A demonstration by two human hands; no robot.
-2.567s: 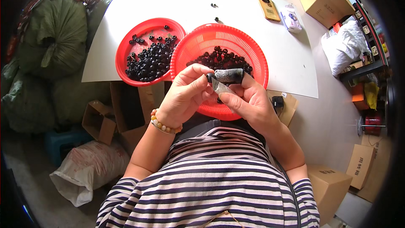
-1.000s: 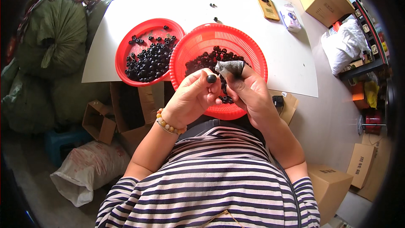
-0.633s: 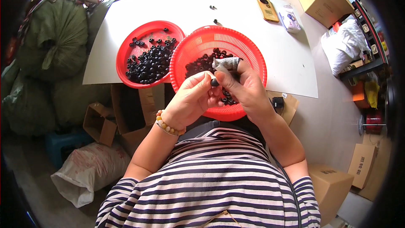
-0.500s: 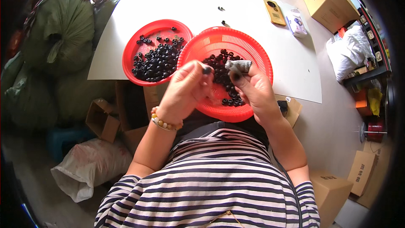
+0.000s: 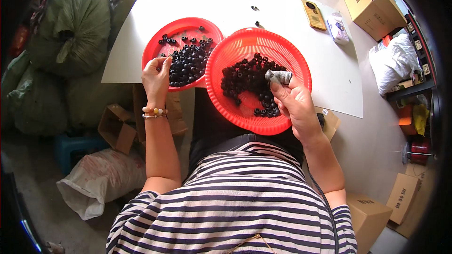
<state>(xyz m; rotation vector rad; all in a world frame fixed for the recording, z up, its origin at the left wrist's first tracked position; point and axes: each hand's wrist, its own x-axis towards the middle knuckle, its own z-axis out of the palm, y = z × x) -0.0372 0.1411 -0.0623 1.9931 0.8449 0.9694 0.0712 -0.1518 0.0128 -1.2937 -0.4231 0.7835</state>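
**Black beads: position relative to hands**

Black beads fill the left red bowl. The left hand rests on its near rim, fingers curled over them. The right hand pinches a grey strip above the red basket, directly over more beads.

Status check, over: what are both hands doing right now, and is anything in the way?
Left hand over red bowl of black beads. Right hand holds grey tool over red basket. Nothing in the way.
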